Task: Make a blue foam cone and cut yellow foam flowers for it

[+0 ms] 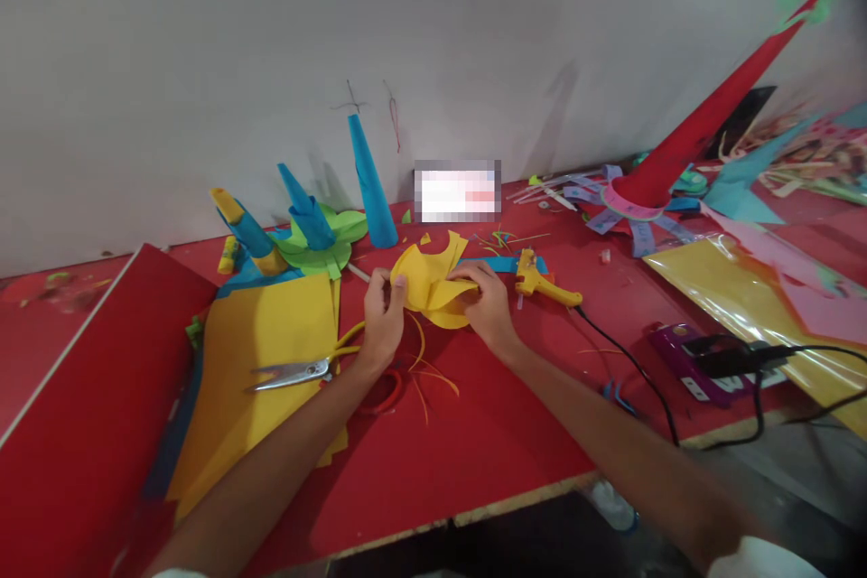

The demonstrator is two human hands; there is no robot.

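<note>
A cut yellow paper piece (433,283) with rounded, curling lobes is held above the red table. My left hand (385,312) pinches its left edge between thumb and fingers. The fingers of my right hand (486,302) are closed on its right side, where the paper folds over. Scissors (291,373) lie on yellow sheets (264,325) beside my left wrist, their handles partly hidden by it. Thin yellow offcuts (433,375) are scattered below the hands. A yellow glue gun (548,286) rests to the right of my right hand, near a blue strip.
Blue paper cones (372,190) and green petal shapes (331,248) stand at the back left. A tall red cone (711,117) leans at the right. Black cables run to a purple power box (704,361). A red board (88,388) lies left.
</note>
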